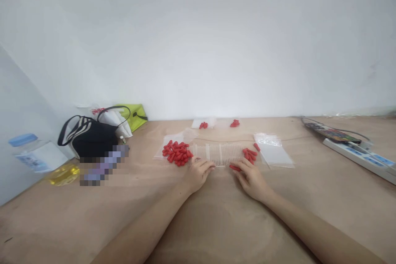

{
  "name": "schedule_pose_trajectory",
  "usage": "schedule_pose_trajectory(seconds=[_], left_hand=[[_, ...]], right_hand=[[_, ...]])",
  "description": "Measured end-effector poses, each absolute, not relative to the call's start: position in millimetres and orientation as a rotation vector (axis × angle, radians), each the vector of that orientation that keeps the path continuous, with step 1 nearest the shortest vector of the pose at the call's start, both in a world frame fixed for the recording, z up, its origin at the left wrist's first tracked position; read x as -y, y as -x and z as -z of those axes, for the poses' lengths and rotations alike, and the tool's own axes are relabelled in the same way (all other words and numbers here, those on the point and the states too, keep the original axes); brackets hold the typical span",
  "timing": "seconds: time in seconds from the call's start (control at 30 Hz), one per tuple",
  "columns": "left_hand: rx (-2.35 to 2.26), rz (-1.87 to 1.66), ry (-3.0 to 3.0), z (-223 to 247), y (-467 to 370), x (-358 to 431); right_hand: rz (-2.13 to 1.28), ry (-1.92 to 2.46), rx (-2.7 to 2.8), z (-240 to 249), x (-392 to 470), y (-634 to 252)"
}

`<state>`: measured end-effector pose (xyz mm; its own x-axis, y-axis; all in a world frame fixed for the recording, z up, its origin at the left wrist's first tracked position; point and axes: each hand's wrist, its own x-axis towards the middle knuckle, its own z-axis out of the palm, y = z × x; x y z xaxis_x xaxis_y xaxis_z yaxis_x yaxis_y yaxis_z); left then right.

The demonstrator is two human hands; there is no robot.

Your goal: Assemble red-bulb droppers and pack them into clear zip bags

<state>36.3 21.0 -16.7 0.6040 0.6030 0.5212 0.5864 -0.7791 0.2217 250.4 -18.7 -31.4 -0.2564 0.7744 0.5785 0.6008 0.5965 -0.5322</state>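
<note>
A row of thin clear tubes (230, 153) lies side by side on the table just beyond my hands. My left hand (198, 173) is closed at the near edge of this row, its fingertips pinched around what looks like one clear tube (220, 166) pointing right. In my right hand (252, 177), the thumb and fingers close on a red rubber bulb (234, 168), facing the left fingertips. Left of the tubes is a large pile of red rubber bulbs (177, 154). A smaller red group (250, 154) sits just beyond my right hand.
Clear plastic bags (275, 152) lie to the right, near a power strip (361, 156) and a phone (334, 133). Two small red clusters (203, 125) rest at the back by the wall. At left are a black bag (95, 138) and a bottle of yellow liquid (64, 173).
</note>
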Motion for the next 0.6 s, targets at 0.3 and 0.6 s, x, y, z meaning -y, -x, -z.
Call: schedule_pose_trajectory(seconds=[0.3, 0.6], left_hand=[[-1.016, -0.902, -2.808, 14.4, -39.2, -20.7], [-0.858, -0.885, -2.798, 15.8, -36.9, -21.7]], right_hand=[[-0.317, 1.068, 2.024, 28.4, 17.4, -248.2], [-0.385, 1.024, 1.981, 22.3, 20.9, -245.9]])
